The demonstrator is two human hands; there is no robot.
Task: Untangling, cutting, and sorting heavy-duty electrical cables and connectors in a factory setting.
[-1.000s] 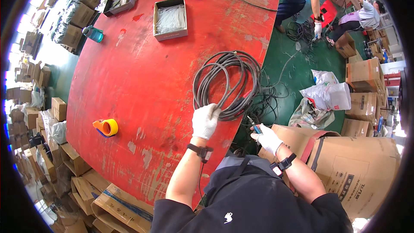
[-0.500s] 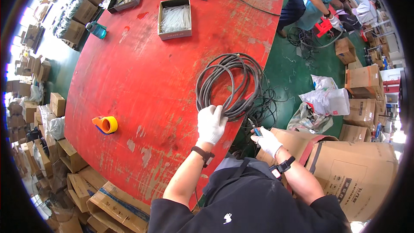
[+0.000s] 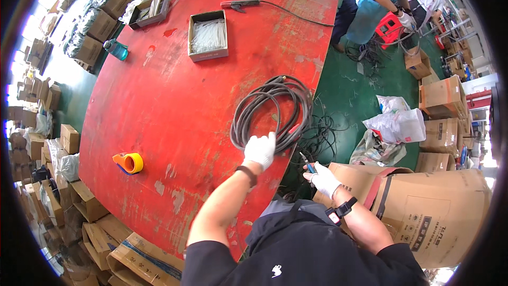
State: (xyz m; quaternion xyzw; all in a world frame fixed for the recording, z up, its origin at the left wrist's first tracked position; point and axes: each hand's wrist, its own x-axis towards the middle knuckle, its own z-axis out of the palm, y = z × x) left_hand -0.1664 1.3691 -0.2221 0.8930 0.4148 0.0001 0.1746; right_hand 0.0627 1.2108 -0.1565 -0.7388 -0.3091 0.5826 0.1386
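A coil of thick dark grey cable (image 3: 239, 118) lies in loose loops on the red tabletop (image 3: 159, 111), near its right edge. My left hand (image 3: 259, 150), in a white glove, is at the coil's near side with its fingers curled over the loops; the fingertips are partly hidden. Just off the table's right edge, my right hand (image 3: 325, 181), also gloved, grips a small pair of pliers (image 3: 310, 168) with blue handles. Their narrow tip points toward the coil without touching it.
An orange tape dispenser (image 3: 129, 163) stands at left. Farther back are a box of white zip ties (image 3: 208, 37), a welding electrode holder (image 3: 241, 4) and a bottle (image 3: 116, 49). Cartons (image 3: 434, 217) crowd my right; a co-worker (image 3: 378, 5) bends near a red stool (image 3: 390, 27).
The whole view has shifted a little. My left hand has moved slightly right along the coil, while my right hand keeps the pliers. The co-worker has shifted, showing more of the red stool.
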